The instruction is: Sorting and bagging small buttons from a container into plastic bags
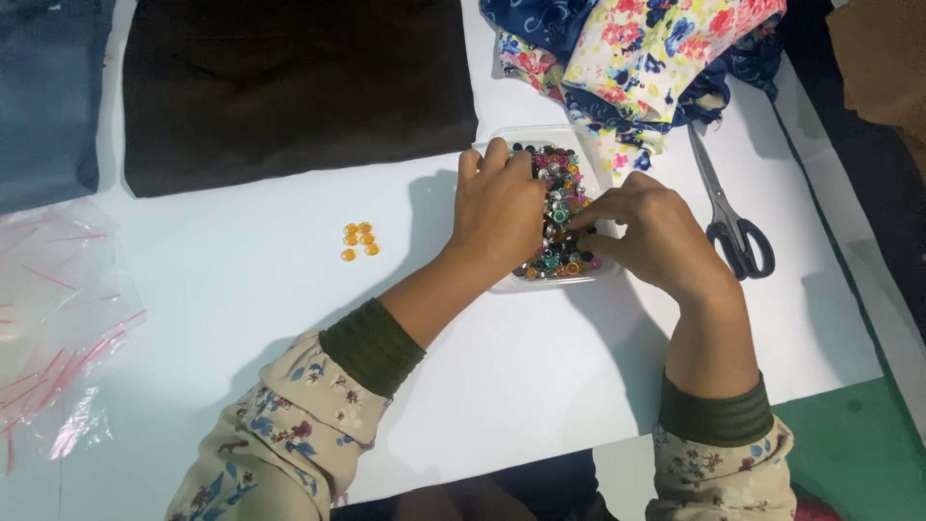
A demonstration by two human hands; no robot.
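Observation:
A clear plastic tray (pixel 597 155) full of several small coloured beads (pixel 562 207) sits on the white table (pixel 241 289) near the middle. My left hand (pixel 498 207) rests over the tray's left half, fingers curled down into the beads. My right hand (pixel 648 234) is at the tray's right side, its fingertips pinching among the beads. Whether either hand holds a bead is hidden by the fingers. A small cluster of orange beads (pixel 359 240) lies on the table to the left of my left hand.
Black-handled scissors (pixel 730 215) lie right of the tray. Floral cloth (pixel 637 58) is heaped at the back right. A dark brown cloth (pixel 289 82) and blue cloth (pixel 48 96) lie at the back left. Clear zip bags (pixel 53 318) lie at the left edge.

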